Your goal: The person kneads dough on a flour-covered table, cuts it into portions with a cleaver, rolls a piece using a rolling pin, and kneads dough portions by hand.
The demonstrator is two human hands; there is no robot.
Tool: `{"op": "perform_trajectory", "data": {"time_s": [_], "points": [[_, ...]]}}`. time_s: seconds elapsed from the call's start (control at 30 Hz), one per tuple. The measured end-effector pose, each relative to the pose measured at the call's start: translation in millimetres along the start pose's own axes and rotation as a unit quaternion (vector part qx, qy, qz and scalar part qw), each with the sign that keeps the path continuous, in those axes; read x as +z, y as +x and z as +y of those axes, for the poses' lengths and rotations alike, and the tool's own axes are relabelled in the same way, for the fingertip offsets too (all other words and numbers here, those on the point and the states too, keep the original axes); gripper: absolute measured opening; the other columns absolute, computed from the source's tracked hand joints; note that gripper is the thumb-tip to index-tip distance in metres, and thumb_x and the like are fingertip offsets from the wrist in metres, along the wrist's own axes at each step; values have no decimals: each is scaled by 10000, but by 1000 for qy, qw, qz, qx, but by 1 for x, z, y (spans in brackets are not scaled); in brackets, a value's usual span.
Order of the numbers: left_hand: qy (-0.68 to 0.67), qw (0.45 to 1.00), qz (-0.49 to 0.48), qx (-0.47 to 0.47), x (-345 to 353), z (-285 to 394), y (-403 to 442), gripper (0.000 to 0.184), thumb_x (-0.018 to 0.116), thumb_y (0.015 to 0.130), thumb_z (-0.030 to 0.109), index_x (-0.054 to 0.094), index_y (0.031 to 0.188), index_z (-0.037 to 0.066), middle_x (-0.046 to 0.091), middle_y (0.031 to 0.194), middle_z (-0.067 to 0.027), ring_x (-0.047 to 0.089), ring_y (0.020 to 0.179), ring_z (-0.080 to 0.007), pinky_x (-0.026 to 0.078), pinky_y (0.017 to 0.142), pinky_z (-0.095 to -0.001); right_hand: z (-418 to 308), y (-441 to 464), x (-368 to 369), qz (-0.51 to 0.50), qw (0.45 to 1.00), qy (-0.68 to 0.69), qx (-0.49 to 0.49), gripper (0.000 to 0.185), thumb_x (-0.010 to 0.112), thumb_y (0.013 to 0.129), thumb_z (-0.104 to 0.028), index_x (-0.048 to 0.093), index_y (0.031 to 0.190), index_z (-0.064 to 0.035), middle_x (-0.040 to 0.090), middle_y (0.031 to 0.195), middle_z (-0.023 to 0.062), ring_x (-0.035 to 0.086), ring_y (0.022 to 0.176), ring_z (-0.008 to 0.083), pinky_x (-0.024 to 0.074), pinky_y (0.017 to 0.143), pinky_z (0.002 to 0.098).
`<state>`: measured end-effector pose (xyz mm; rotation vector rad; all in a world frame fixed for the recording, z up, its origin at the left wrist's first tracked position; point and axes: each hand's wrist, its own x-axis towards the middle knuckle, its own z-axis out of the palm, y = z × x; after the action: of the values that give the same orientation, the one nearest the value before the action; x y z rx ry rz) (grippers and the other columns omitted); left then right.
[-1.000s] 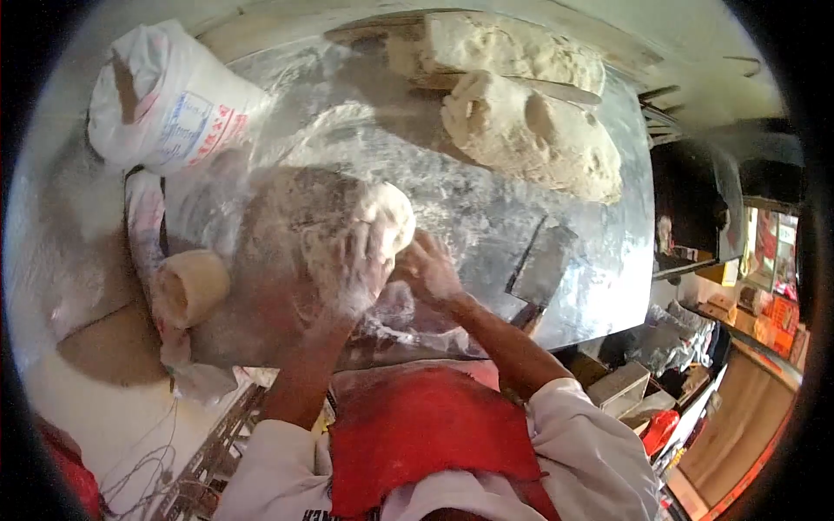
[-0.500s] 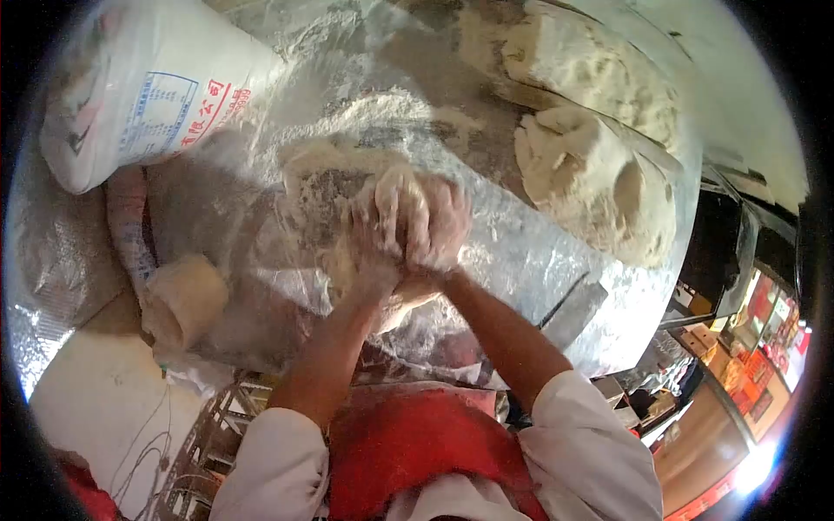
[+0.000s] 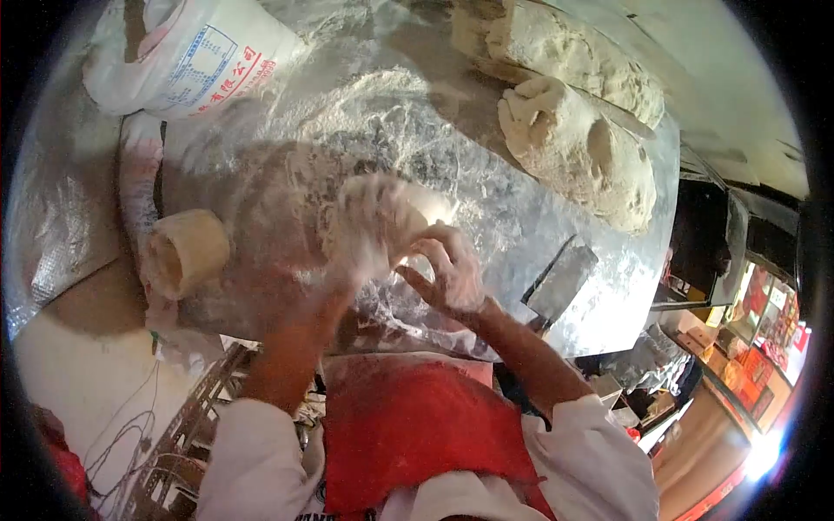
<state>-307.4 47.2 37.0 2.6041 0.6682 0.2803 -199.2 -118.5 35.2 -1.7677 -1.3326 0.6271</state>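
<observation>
A pale lump of dough (image 3: 427, 207) lies on the floured metal table (image 3: 261, 187), partly covered by my hands. My left hand (image 3: 369, 227) is over its left side, smeared by motion, so its fingers cannot be made out. My right hand (image 3: 447, 267) is at the lump's lower right, fingers curved and apart, with a gap between thumb and fingers. A large floured dough mass (image 3: 578, 152) rests at the upper right, beside a second long mass (image 3: 578, 61). Right of my right hand lies a flat scraper (image 3: 563, 280).
A white sack with printing (image 3: 213, 61) stands at the upper left. A round pale container (image 3: 189, 252) sits on its side at the table's left edge. Shelves and boxes (image 3: 704, 339) are beyond the right edge, and cables (image 3: 130, 438) hang at the lower left.
Half a second ago both hands were pressed together on the dough. Now my right hand has moved down and right, apart from my left, with its fingers spread. The view has shifted too.
</observation>
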Motion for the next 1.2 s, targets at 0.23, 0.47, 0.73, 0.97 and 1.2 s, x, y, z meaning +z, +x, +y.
{"op": "perform_trajectory", "data": {"time_s": [0.23,0.47,0.73,0.97,1.2], "points": [[65,972,225,2,53,-44,14,357,573,950,292,638,1223,72,625,1249,-141,566,1175,-361,391,1024,-553,78,90,16,-95,976,-195,-7,1043,812,650,-654,443,1492,-161,488,1433,150,457,1313,377,201,1192,605],[141,970,156,-118,53,-82,91,417,583,952,297,614,1318,100,661,1200,-152,622,1084,-317,449,967,-507,108,189,2,-61,957,-284,11,1064,709,629,-830,479,1466,-217,524,1355,147,464,1267,399,339,1098,610],[-209,957,-165,-118,44,-85,13,570,538,1010,323,377,1501,82,502,1393,-131,520,1269,-255,435,1083,-412,26,58,-26,-112,977,-183,11,881,705,825,-626,436,1436,-51,480,1372,203,463,1266,404,306,1158,583],[41,981,190,-9,62,-17,-4,457,531,984,386,583,1321,81,630,1222,-152,590,1136,-364,401,990,-584,59,62,16,-7,969,-240,-49,863,735,701,-540,522,1435,-138,547,1337,168,506,1243,390,349,1029,625],[3,992,105,-66,54,-69,90,548,497,976,532,642,1294,110,635,1255,-207,589,1152,-418,386,1020,-606,102,176,-9,-89,964,-249,43,963,770,681,-669,485,1463,-185,548,1342,161,493,1292,386,376,1108,576]]}}
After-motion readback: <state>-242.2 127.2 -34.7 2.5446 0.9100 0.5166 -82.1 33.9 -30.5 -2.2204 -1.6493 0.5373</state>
